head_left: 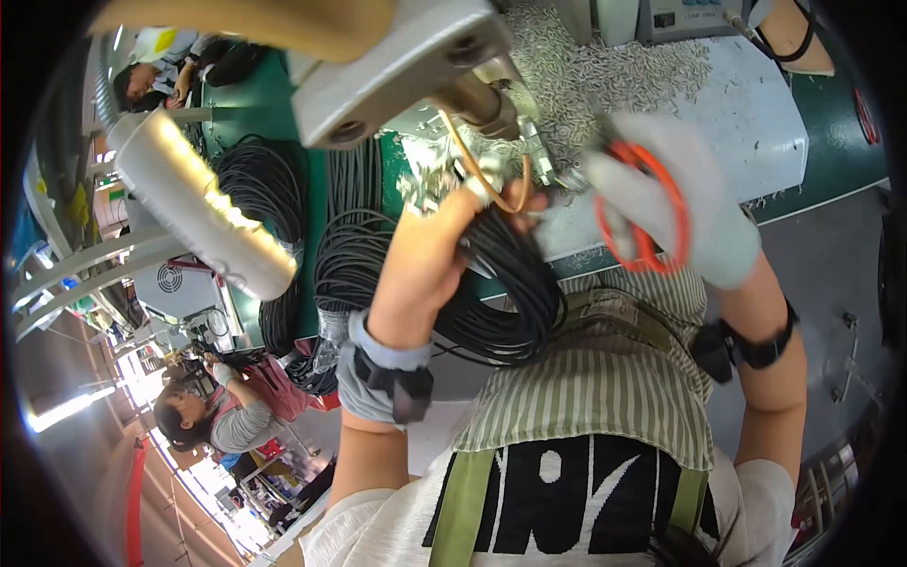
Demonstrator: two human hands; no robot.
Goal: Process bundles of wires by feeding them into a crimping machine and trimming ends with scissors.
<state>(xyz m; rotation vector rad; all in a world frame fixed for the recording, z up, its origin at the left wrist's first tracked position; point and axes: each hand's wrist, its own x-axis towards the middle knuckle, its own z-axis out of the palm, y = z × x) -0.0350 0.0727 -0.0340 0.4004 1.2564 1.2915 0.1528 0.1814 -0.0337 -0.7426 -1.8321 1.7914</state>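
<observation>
My bare left hand [425, 246] is closed around the upper part of a coil of black cable [515, 307], which hangs over the bench's front edge. Its fingers are close under a press-like machine [402, 76], partly hidden by a bent orange-brown tube [470, 161]. Red-handled scissors [679, 213] are in my right hand [718, 194], which wears a pale glove and is smeared by motion. The red loops sit around the fingers. The scissors' blades are blurred near scattered small metal pieces [595, 71].
More black cable coils [350, 260] lie on the green bench to the left, beside a lit lamp [203, 203]. A white board [756, 123] carries the metal pieces. A grey box device [685, 17] stands behind. Two other people [241, 416] work at the left.
</observation>
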